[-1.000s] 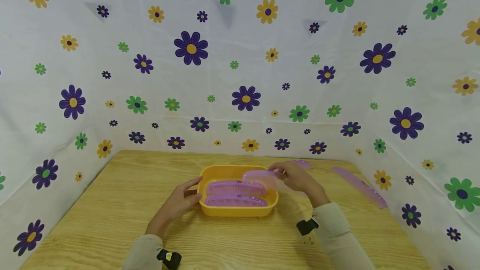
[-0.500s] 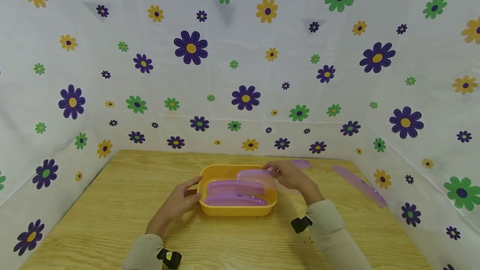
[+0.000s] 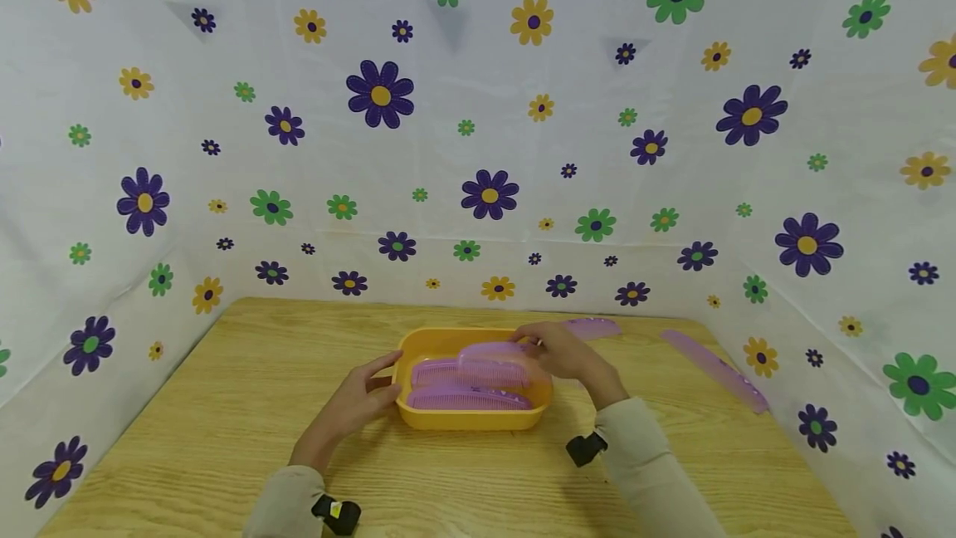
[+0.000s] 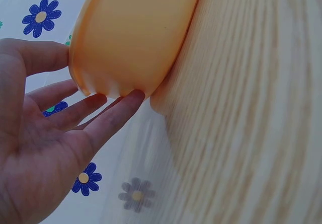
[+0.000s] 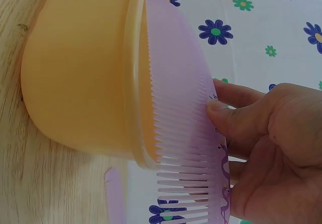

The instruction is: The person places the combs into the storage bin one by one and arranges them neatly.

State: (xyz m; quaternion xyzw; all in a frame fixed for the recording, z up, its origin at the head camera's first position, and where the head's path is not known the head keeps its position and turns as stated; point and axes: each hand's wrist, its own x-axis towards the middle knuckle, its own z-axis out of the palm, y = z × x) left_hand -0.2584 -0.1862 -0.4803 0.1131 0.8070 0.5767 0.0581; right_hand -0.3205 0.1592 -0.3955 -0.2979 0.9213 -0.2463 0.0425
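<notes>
My right hand (image 3: 560, 351) pinches a purple comb (image 3: 485, 353) by its spine, thumb on one side, over the right end of a yellow plastic basin (image 3: 470, 421). In the right wrist view the comb (image 5: 181, 78) stands across the basin rim (image 5: 133, 83), teeth towards the basin. Two more purple combs, a rear comb (image 3: 433, 372) and a front comb (image 3: 441, 399), lie inside the basin. My left hand (image 3: 357, 405) touches the basin's left end; in the left wrist view its nearly straight fingers (image 4: 118, 116) rest against the outer wall (image 4: 136, 32).
On the wooden table (image 3: 246, 405), one purple comb (image 3: 593, 327) lies behind my right hand, and another comb (image 3: 717, 372) lies along the right edge. A white flowered cloth (image 3: 314, 164) stands up around the back and sides.
My right hand has moved left with the comb, bringing it further over the basin. My left hand has stayed at the basin's left end. The combs inside have not moved.
</notes>
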